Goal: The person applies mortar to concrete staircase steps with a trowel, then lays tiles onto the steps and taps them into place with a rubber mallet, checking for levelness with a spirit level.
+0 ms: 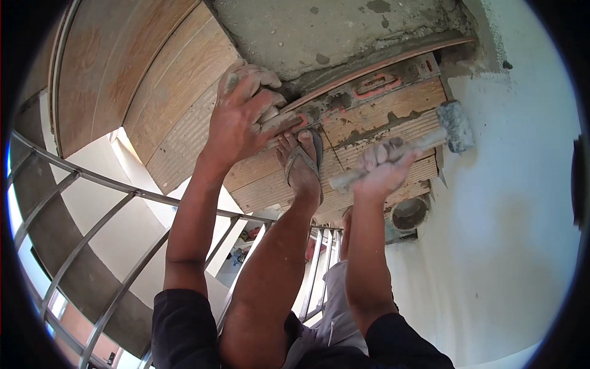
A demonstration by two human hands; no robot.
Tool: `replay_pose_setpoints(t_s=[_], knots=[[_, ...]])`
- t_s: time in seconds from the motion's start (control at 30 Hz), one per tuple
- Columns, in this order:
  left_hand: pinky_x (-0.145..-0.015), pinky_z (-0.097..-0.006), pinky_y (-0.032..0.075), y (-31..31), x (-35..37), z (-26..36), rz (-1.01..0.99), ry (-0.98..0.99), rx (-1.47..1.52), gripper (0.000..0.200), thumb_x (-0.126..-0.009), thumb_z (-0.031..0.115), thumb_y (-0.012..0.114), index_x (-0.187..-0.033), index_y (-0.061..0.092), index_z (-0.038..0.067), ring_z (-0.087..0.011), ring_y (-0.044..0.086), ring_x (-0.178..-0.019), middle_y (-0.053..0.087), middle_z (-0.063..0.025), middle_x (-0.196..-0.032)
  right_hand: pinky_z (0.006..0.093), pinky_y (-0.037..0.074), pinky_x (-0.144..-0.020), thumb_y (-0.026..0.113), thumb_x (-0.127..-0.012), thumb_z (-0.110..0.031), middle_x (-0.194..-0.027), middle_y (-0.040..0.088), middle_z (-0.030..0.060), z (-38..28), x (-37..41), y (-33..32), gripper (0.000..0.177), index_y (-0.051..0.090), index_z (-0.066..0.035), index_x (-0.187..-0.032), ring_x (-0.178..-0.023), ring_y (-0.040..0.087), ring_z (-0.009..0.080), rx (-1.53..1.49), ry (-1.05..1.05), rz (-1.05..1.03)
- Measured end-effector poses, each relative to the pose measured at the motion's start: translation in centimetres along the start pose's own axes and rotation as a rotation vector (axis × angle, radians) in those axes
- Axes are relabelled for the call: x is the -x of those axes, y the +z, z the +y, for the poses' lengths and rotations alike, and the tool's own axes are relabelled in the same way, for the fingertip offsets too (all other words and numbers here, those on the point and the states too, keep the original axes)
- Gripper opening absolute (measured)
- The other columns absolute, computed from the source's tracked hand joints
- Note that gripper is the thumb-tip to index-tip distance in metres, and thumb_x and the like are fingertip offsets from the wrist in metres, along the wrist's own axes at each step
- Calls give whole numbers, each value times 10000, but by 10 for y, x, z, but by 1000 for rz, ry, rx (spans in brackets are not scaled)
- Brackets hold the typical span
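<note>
My right hand [386,167] is wrapped round the handle of a mallet [455,126], whose grey, mortar-smeared head is held over the right end of the tiles, near the wall. My left hand [246,111] is at the left end of a dirty spirit level [344,101] with red-rimmed openings, its fingers curled and coated in grey. The level lies along the far edge of the wood-look tiles [384,114], beside a thin brown strip [381,66]. My sandalled foot [301,161] stands on the tiles just below the level.
Beyond the strip lies a wet grey mortar bed [319,37]. Wood-look treads [169,80] curve off to the left above a metal railing [101,230]. A pale wall [510,184] rises on the right, with a round pipe opening [410,214] near its foot.
</note>
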State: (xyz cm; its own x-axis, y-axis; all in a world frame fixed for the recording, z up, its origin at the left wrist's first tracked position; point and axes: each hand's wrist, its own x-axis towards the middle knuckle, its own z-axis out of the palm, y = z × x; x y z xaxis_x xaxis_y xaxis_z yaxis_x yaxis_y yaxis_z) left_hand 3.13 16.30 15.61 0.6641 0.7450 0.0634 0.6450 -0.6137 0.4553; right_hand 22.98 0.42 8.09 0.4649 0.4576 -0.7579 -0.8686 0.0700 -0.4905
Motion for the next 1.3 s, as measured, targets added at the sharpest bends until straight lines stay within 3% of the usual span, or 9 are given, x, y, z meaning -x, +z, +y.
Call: replay_pose_setpoints(t_s=[0.17,0.47,0.57,0.67,0.8,0.83,0.97,1.17,1.3], knots=[[-1170,-552,335,-3,-2,1,-71,60,-66,322,-662,113,850,-947,702,89,-313,610,-1184,676,-77,-1125,302,326,-418,349,-1010,-746,-592,358,-34,-9,2,37,608,486,-155,-984,-468,342,121,15,164,4],[-1194,-539,296,-3,-6,2,-52,119,-130,211,-770,227,817,-895,717,88,-297,638,-1118,686,-52,-999,295,312,-426,338,-995,-773,-624,405,-32,1,-5,60,626,473,-162,-1005,-471,350,135,-270,-202,210],[-1190,-551,293,-1,-6,5,-15,133,-115,207,-764,204,817,-902,715,88,-289,636,-1115,677,-53,-1018,305,331,-450,333,-960,-825,-631,417,-28,-2,-3,69,675,485,-170,-1018,-475,361,143,-152,145,159],[-1189,-554,293,1,-4,2,-19,147,-103,229,-744,194,825,-912,713,87,-290,632,-1117,671,-54,-1035,339,321,-438,391,-974,-774,-663,388,-17,4,-2,31,578,530,-219,-1058,-504,343,151,-284,-178,44],[-1186,-555,295,0,0,4,-51,119,-124,245,-734,196,833,-918,712,88,-293,632,-1109,672,-57,-1030,314,348,-425,383,-973,-783,-614,404,-21,2,-1,110,641,564,-170,-925,-459,347,142,-155,67,398],[-1186,-555,293,0,1,5,-54,116,-111,249,-731,195,834,-919,712,86,-294,632,-1109,673,-58,-1032,291,367,-418,376,-975,-783,-622,433,-11,-10,-4,79,666,559,-143,-982,-459,375,149,-142,161,61],[-1182,-550,290,-1,-6,5,-48,118,-112,243,-736,187,832,-918,711,81,-297,638,-1095,677,-63,-1033,299,375,-420,421,-948,-798,-616,414,9,-5,13,57,688,529,-118,-960,-499,421,180,-182,-227,72],[-1191,-539,270,-1,-4,4,-49,123,-95,255,-725,110,803,-956,707,63,-313,625,-1115,676,-83,-1046,323,362,-437,454,-972,-742,-642,428,3,5,-11,52,598,512,-148,-936,-479,395,171,-237,145,128],[-1178,-536,281,-1,-1,6,-62,122,-74,194,-784,176,811,-919,714,77,-304,637,-1093,675,-66,-1023,325,300,-462,427,-979,-746,-643,364,-13,5,4,57,606,454,-146,-901,-485,317,160,-234,-148,184]])
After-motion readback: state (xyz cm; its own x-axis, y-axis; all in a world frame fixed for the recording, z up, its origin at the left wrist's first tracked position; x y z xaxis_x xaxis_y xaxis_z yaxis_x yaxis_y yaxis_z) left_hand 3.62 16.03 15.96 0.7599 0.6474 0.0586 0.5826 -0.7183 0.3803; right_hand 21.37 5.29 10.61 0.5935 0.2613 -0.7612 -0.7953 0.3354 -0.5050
